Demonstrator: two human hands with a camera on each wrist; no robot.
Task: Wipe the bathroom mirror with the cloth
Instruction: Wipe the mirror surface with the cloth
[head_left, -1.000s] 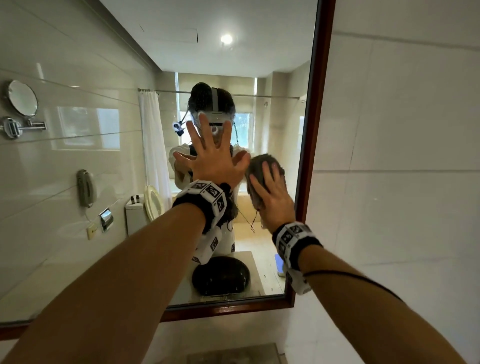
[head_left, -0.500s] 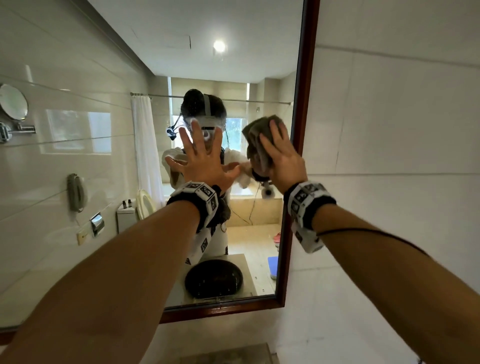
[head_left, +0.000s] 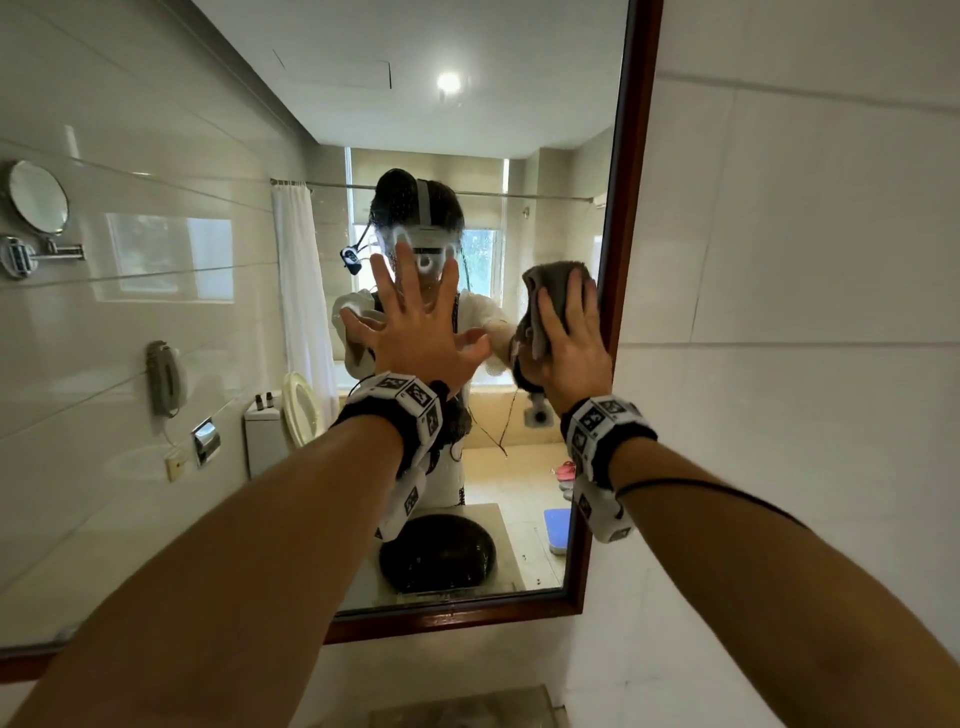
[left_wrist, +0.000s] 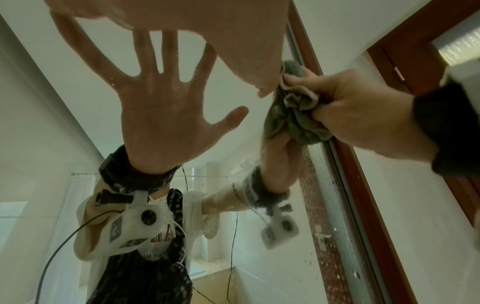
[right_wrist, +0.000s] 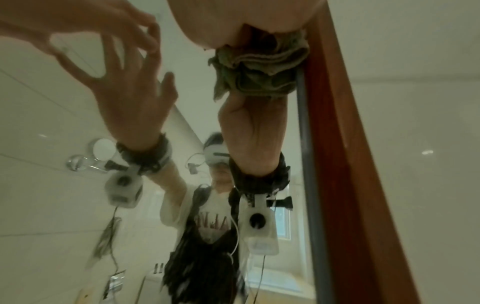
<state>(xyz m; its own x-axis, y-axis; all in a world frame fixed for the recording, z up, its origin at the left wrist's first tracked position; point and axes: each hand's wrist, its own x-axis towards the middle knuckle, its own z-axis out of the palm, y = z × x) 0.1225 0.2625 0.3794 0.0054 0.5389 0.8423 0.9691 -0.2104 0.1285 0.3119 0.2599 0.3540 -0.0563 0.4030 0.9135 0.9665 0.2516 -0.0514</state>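
At about nine o'clock from the cloth, your left hand (head_left: 415, 332) lies flat on the bathroom mirror (head_left: 208, 364), fingers spread and holding nothing. Your right hand (head_left: 574, 353) has its fingers curled round the bunched grey-green cloth (head_left: 550, 291), pressed to the glass at three o'clock, right against the wooden frame (head_left: 631, 208). The risk: that bare palm likely prints fresh smears, and the wad may miss the strip of droplets along the frame.
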